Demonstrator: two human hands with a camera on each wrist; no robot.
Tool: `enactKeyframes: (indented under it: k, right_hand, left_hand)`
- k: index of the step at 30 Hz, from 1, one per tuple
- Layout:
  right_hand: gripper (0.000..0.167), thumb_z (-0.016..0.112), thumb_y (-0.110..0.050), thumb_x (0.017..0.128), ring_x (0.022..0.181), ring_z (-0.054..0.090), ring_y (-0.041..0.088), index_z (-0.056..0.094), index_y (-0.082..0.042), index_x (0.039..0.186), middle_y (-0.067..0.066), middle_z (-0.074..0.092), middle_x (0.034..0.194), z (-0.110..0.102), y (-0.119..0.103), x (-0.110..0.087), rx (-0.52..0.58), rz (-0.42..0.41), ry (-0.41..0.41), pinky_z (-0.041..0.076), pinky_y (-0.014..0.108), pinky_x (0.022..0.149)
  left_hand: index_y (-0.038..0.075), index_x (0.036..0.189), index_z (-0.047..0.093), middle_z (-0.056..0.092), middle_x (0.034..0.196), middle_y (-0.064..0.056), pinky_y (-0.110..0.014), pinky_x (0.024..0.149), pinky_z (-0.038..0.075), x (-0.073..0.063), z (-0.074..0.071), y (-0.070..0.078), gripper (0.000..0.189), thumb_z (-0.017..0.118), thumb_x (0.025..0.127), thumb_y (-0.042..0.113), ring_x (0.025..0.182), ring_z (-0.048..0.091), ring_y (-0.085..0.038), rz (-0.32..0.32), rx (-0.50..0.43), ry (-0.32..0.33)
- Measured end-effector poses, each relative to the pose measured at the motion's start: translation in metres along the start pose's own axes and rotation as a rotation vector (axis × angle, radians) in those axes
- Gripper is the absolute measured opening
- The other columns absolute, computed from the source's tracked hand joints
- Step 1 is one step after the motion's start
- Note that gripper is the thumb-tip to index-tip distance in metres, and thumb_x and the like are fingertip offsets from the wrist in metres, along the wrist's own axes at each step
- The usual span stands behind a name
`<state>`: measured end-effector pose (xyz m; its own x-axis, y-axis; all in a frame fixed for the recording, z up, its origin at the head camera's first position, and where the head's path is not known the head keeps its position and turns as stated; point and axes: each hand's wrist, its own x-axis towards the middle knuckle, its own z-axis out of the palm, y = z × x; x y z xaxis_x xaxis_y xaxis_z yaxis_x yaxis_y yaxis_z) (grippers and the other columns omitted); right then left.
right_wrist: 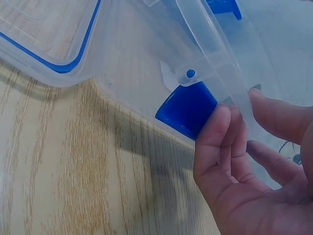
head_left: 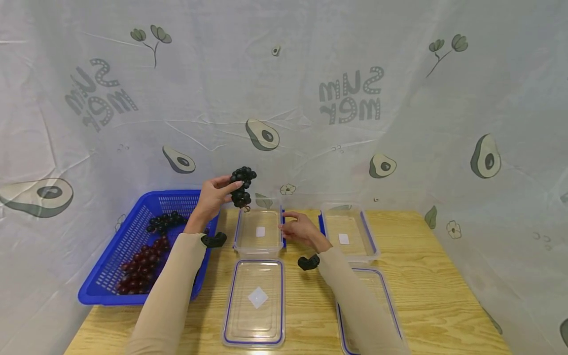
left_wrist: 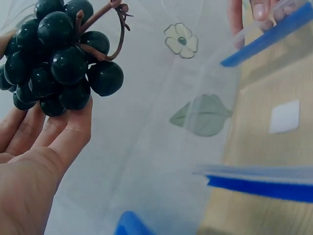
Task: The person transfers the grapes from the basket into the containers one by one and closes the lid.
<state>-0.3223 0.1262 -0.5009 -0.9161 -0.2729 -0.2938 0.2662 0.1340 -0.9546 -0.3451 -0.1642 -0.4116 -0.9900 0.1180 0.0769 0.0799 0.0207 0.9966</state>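
Observation:
My left hand (head_left: pixel 209 201) grips a bunch of black grapes (head_left: pixel 242 183) up over the left clear plastic container (head_left: pixel 258 250), beside its back left corner. In the left wrist view the dark round grapes (left_wrist: pixel 68 63) rest against the fingers, with a brown stem (left_wrist: pixel 95 51) at the top. My right hand (head_left: pixel 303 230) holds the same container by its right side. The right wrist view shows curled fingers at a blue side latch (right_wrist: pixel 188 110) and the thumb at the rim. A white label lies on the container's floor.
At the left, a blue basket (head_left: pixel 153 196) holds red grapes (head_left: pixel 141 266) and more black grapes (head_left: pixel 166 222). A second clear container (head_left: pixel 355 256) stands at the right. Two blue-edged clear lids lie in front, the left lid (head_left: pixel 255 320) and the right lid (head_left: pixel 377 291), partly under my right forearm.

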Motion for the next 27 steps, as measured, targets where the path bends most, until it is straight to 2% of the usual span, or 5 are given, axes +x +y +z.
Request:
enactKeyframes:
  k: [4,7,15,21,27]
  right_hand:
    - [0.059,0.063,-0.002,0.102,0.078,0.065,0.013,0.044,-0.008,0.158,0.025,0.07,0.126,-0.001,0.0,0.001,0.0,0.004,-0.005,0.061,0.03,0.082]
    - [0.059,0.063,-0.003,0.103,0.079,0.065,0.014,0.044,-0.008,0.158,0.022,0.072,0.123,-0.001,-0.001,0.001,-0.003,0.009,-0.007,0.061,0.029,0.081]
    - [0.058,0.066,-0.004,0.102,0.077,0.065,0.013,0.047,-0.009,0.156,0.013,0.073,0.108,0.0,-0.001,0.001,-0.01,0.017,0.008,0.061,0.028,0.079]
    - [0.059,0.066,-0.005,0.102,0.079,0.066,0.014,0.046,-0.009,0.157,0.016,0.073,0.112,0.002,-0.002,0.001,-0.015,0.028,0.006,0.062,0.032,0.085]
    - [0.061,0.065,-0.005,0.102,0.077,0.064,0.014,0.043,-0.008,0.159,0.012,0.073,0.106,0.002,-0.002,0.0,0.0,0.018,-0.003,0.06,0.032,0.082]
  left_hand:
    - [-0.007,0.152,0.049,0.065,0.122,-0.003,-0.027,0.084,0.063,0.004,0.01,-0.008,0.062,0.073,0.1,0.017,0.1,0.068,-0.005,-0.025,-0.043,0.006]
    - [-0.007,0.152,0.049,0.065,0.133,-0.013,-0.026,0.081,0.062,0.004,0.016,-0.016,0.063,0.073,0.099,0.018,0.105,0.07,-0.011,-0.055,-0.048,0.006]
    - [-0.002,0.159,0.041,0.042,0.166,-0.019,-0.047,0.109,0.055,-0.001,0.025,-0.037,0.075,0.074,0.1,0.029,0.145,0.053,-0.038,-0.199,-0.043,0.043]
    - [0.001,0.158,0.045,0.04,0.167,-0.019,-0.054,0.111,0.052,-0.004,0.034,-0.047,0.078,0.077,0.096,0.035,0.148,0.048,-0.044,-0.255,0.043,0.059]
    - [-0.005,0.153,0.049,0.046,0.161,-0.026,-0.06,0.11,0.051,-0.004,0.059,-0.055,0.072,0.078,0.095,0.026,0.14,0.053,-0.045,-0.281,0.0,0.118]
